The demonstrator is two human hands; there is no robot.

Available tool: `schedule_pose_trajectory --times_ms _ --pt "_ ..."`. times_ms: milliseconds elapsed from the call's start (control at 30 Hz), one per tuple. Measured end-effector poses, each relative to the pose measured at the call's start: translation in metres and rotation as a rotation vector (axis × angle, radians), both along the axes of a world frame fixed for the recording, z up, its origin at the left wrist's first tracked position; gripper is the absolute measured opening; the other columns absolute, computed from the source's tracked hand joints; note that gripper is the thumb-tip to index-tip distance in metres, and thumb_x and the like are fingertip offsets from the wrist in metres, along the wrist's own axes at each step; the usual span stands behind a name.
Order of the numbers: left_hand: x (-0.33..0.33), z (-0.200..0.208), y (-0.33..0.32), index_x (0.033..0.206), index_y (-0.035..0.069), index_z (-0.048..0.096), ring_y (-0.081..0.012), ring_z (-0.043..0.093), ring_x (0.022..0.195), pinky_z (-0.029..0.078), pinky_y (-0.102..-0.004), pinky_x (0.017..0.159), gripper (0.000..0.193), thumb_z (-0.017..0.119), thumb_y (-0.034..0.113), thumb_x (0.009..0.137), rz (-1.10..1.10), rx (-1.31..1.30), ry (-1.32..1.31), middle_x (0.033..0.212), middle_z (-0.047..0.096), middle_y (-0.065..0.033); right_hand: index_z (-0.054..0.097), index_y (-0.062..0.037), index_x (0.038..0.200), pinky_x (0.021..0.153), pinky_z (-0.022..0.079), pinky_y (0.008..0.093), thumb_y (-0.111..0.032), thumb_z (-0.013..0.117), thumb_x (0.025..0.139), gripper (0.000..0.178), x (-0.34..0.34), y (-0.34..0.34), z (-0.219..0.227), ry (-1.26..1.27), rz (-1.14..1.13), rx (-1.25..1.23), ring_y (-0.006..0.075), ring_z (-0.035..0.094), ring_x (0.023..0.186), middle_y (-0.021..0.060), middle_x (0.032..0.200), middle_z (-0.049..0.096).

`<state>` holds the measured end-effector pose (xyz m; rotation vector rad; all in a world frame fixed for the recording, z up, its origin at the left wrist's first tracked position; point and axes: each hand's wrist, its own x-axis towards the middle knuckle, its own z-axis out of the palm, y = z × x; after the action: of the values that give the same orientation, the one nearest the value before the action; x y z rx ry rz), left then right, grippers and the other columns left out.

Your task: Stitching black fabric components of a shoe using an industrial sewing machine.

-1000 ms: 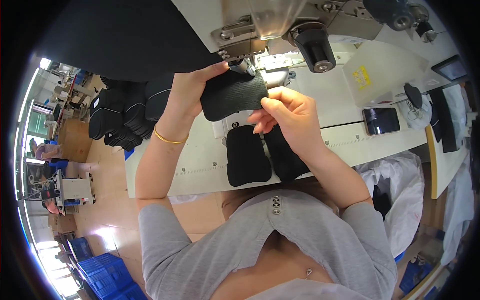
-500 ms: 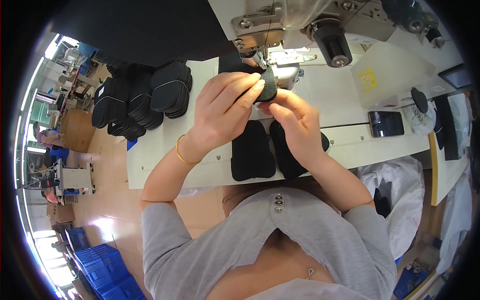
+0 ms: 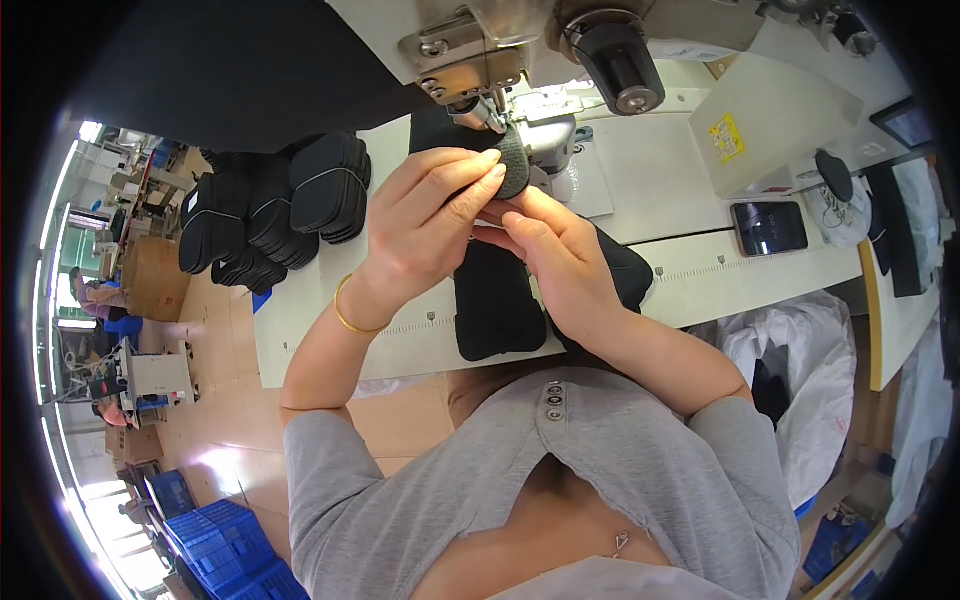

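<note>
A black fabric pad (image 3: 514, 168) with a rounded, grey-green textured edge is held up at the needle of a sewing machine (image 3: 482, 105). My left hand (image 3: 420, 220) pinches it from the left, thumb and forefinger close together on its face. From the lower right my right hand (image 3: 568, 268) closes its fingers at the pad's lower edge; its fingertips are partly hidden behind the pad and my left hand. Below my hands, a black pad (image 3: 497, 312) lies on the white table, and another black pad (image 3: 625, 272) lies partly under my right hand.
Tied stacks of black pads (image 3: 328, 185) stand at the table's left. On the right are a phone (image 3: 769, 228), a translucent box (image 3: 770, 130) and a white plastic bag (image 3: 815, 390) below the table edge. A thread spool (image 3: 615, 70) hangs over the table. Blue crates (image 3: 220, 545) stand on the floor.
My right hand has moved left, closer to my left hand. The view has shifted a little, so the machine and held pad appear farther left and higher. My left hand keeps its pinch.
</note>
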<state>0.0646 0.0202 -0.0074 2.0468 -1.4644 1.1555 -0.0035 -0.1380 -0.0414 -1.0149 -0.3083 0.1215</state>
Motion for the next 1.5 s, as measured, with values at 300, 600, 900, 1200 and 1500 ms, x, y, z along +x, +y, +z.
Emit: schedule_pose_trajectory --times_ms 300,600,900,1200,1500 --pt "-0.003 -0.001 0.004 0.103 -0.003 0.074 -0.0262 0.067 0.093 0.058 -0.0314 0.076 0.036 0.069 -0.005 0.067 0.000 0.015 0.052 0.105 0.070 -0.0111 0.051 0.0048 0.132 0.100 0.046 0.0321 -0.005 0.041 0.099 0.036 -0.001 0.007 0.002 0.041 -0.040 0.082 0.0150 0.057 0.115 0.0092 0.124 0.060" --pt "0.009 0.001 0.010 0.100 -0.002 0.072 -0.0240 0.068 0.092 0.059 -0.0311 0.068 0.040 0.067 0.004 0.061 -0.017 0.061 -0.057 0.105 0.070 -0.0095 0.041 0.0088 0.140 0.111 0.042 0.0374 0.000 0.037 0.095 0.046 0.002 0.012 0.007 0.055 -0.009 0.071 0.0213 0.053 0.127 0.0156 0.135 0.054" --pt "0.018 -0.001 0.009 0.101 -0.001 0.071 -0.0245 0.068 0.093 0.059 -0.0323 0.070 0.039 0.068 0.004 0.062 0.008 0.052 -0.082 0.102 0.070 -0.0093 0.040 0.0079 0.142 0.110 0.042 0.0364 0.000 0.039 0.095 0.048 0.015 0.014 0.007 0.047 -0.011 0.134 0.0199 0.053 0.127 0.0140 0.134 0.055" --pt "0.016 0.003 -0.001 0.099 -0.002 0.070 -0.0228 0.066 0.091 0.057 -0.0316 0.071 0.037 0.067 0.007 0.064 0.133 0.072 -0.125 0.098 0.068 -0.0088 0.038 0.0068 0.144 0.109 0.042 0.0325 0.002 0.043 0.093 0.052 0.016 0.019 0.006 0.032 -0.032 0.168 0.0160 0.053 0.125 0.0138 0.141 0.050" --pt "0.000 0.007 -0.014 0.098 -0.003 0.068 -0.0214 0.061 0.082 0.054 -0.0308 0.067 0.034 0.067 0.005 0.065 0.282 0.104 -0.045 0.093 0.064 -0.0081 0.039 0.0063 0.145 0.102 0.044 0.0289 0.000 0.044 0.095 0.050 0.014 0.014 0.003 0.058 -0.048 0.122 0.0146 0.056 0.118 0.0120 0.132 0.057"
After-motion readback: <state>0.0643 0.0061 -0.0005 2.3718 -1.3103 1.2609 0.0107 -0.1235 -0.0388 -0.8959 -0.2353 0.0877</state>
